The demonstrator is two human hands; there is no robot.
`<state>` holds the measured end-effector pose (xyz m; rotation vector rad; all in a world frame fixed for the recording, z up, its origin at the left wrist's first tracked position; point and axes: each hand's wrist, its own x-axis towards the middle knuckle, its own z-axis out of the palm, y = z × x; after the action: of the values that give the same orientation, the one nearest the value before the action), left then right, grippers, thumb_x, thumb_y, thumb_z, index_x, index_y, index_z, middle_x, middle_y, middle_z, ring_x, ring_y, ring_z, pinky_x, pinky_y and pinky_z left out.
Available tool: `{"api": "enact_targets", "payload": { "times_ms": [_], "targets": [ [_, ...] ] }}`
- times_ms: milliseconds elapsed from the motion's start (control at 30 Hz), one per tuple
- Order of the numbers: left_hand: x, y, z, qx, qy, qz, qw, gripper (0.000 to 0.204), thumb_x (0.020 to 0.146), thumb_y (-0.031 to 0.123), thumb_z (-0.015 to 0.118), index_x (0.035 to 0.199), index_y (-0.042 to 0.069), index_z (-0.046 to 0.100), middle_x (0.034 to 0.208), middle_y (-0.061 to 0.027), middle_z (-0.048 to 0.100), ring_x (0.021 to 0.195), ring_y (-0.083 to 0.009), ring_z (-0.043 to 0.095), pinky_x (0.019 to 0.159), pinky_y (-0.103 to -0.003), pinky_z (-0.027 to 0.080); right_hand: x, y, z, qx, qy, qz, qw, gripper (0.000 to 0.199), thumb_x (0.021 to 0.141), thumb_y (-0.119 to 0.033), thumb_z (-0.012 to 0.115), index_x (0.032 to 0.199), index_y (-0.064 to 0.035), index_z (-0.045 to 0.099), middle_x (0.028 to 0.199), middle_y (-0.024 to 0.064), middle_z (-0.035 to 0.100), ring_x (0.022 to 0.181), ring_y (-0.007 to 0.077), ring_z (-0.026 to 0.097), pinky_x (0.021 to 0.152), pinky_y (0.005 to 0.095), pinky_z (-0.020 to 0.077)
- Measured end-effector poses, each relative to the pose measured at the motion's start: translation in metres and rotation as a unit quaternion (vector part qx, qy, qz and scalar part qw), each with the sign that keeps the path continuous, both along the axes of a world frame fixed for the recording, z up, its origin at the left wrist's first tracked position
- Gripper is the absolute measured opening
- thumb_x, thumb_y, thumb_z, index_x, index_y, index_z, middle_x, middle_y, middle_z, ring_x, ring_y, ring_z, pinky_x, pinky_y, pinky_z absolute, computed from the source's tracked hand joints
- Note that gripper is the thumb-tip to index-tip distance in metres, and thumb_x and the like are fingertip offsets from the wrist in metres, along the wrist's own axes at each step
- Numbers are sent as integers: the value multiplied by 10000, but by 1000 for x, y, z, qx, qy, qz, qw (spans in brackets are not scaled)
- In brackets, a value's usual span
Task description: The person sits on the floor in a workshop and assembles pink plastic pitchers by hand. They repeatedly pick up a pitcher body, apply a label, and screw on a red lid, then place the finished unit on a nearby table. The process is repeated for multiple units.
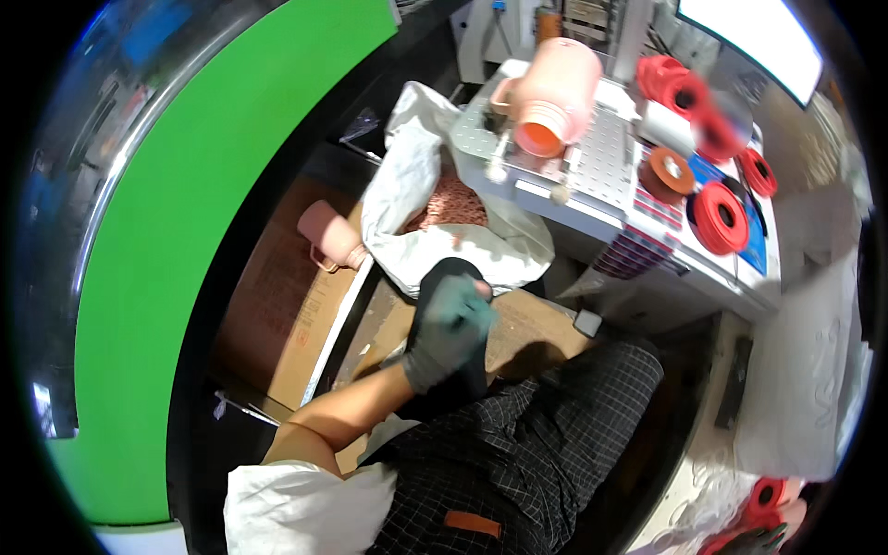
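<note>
— How's the grip?
— Can't tell: the left hand (453, 328) blurs above the knee (446, 271); the right hand (762, 540) is cut off near red rings (766, 495).
— What could go wrong?
— A knee bump could spill the open sack (472, 242) of pellets (453, 203); a knock could topple the pink jug (566, 81) lying mouth-outward on the bench (597, 212).

From above the lap (546, 435) at lower centre, the head-worn fisheye looks steeply down, covering the nearby left hand (451, 328) mid-frame and worktable (603, 165) at upper right.

A curved green panel (148, 277) at far left, a bright screen (763, 37) at upper right
</note>
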<state>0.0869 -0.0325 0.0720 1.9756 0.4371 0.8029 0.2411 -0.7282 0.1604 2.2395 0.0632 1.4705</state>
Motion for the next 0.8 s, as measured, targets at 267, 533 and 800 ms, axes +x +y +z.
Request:
{"api": "enact_targets", "payload": {
  "times_ms": [267, 533, 800],
  "targets": [
    [-94, 262, -217, -110, -48, 385, 915, 435, 928, 308, 697, 1181, -34, 608, 1062, -126, 669, 989, -230, 602, 902, -390, 504, -45, 226, -111, 99, 209, 259, 938, 546, 987, -291, 642, 1444, -3, 564, 1384, 211, 640, 1251, 415, 608, 1083, 520, 488],
    [-81, 318, -193, 501, 674, -22, 543, 690, 817, 291, 819, 1459, 151, 609, 1496, -141, 540, 1485, -397, 358, 1221, -593, 300, -80, 344, -57, 117, 390, 343, 847, 578, 755, -138, 796, 1303, -68, 630, 1297, 138, 634, 1200, 358, 583, 1055, 502, 474],
    [-115, 441, -352, 475, 654, -33, 588, 534, 908, 400, 689, 1393, 182, 636, 1459, -127, 558, 1414, -367, 428, 1209, -553, 300, -98, 383, -51, 140, 476, 333, 802, 534, 769, -136, 832, 1268, -75, 653, 1279, 87, 707, 1088, 288, 675, 957, 438, 508]
  ]
}}
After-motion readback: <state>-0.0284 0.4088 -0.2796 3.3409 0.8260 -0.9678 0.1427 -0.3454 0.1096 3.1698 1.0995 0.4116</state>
